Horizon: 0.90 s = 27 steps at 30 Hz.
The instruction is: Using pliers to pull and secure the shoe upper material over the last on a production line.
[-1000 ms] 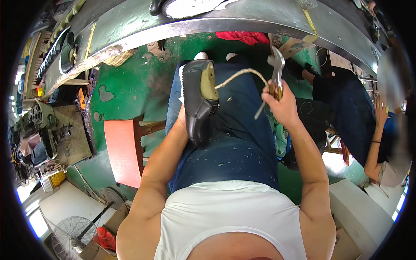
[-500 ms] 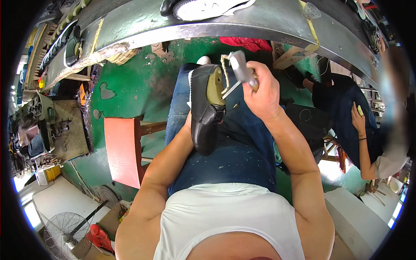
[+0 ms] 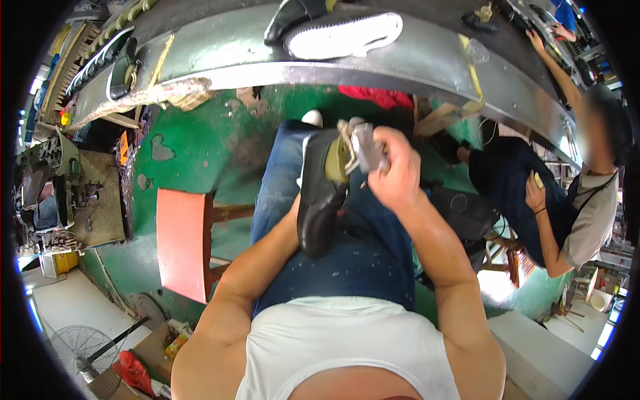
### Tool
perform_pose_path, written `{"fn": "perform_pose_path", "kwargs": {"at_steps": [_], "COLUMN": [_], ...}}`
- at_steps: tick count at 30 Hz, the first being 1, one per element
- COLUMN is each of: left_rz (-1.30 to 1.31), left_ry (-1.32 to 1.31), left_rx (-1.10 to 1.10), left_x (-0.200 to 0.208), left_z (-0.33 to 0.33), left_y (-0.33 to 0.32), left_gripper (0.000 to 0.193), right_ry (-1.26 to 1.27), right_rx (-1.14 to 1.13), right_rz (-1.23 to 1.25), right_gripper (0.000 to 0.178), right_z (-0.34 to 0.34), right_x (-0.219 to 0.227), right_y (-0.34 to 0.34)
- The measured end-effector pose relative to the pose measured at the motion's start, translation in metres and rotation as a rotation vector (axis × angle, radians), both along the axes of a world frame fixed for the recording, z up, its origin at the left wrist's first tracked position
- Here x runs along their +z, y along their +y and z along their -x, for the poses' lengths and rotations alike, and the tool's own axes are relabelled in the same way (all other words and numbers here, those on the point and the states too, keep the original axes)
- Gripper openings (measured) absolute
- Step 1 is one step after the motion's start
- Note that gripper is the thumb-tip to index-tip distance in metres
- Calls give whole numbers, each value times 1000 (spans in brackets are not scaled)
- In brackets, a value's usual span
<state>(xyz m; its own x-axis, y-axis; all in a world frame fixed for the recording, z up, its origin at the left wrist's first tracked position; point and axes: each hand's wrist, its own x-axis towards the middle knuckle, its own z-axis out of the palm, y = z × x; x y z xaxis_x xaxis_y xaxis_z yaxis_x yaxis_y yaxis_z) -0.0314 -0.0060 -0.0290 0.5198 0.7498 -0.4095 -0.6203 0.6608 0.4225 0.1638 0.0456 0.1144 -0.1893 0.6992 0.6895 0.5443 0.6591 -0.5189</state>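
A black shoe (image 3: 319, 217), toe toward me, is held over my lap with an olive-green shoe last (image 3: 337, 163) inside its opening. Behind the shoe's left side my left hand (image 3: 295, 210) grips it, most of its fingers hidden. My right hand (image 3: 398, 170) is closed around a grey metal tool (image 3: 367, 148), whose handle is mostly covered by the fingers. The tool's head is blurred and sits right beside the heel end of the last. A loop of cord (image 3: 347, 137) shows between the tool and the last.
Beyond my knees runs a metal-edged bench (image 3: 220, 72) with a white-soled shoe (image 3: 343, 37) on it. A red-brown stool (image 3: 185, 243) stands left of me. At the right sits a co-worker (image 3: 597, 207), one arm reaching to the bench. A fan (image 3: 83, 357) is lower left.
My right hand has brought the tool down and left, close against the last. The whole view has shifted slightly. The co-worker's reaching arm now shows at the bench.
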Motion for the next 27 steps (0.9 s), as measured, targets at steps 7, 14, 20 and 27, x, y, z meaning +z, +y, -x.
{"fn": "perform_pose_path", "kwargs": {"at_steps": [7, 14, 20, 27], "left_rz": [192, 33, 135, 147], "left_ry": [219, 45, -121, -246], "left_rx": [29, 38, 58, -4], "left_x": [24, -7, 17, 14], "left_z": [1, 4, -2, -3], "left_y": [-18, -9, -7, 1], "left_gripper": [28, 22, 26, 28], "right_ry": [263, -79, 378, -477], "right_rx": [-35, -8, -441, -172], "right_rz": [524, 404, 456, 394], "right_gripper": [30, 46, 21, 18], "right_z": [4, -31, -88, -79], "right_x": [6, 36, 54, -9], "right_y": [-21, -18, 1, -38]}}
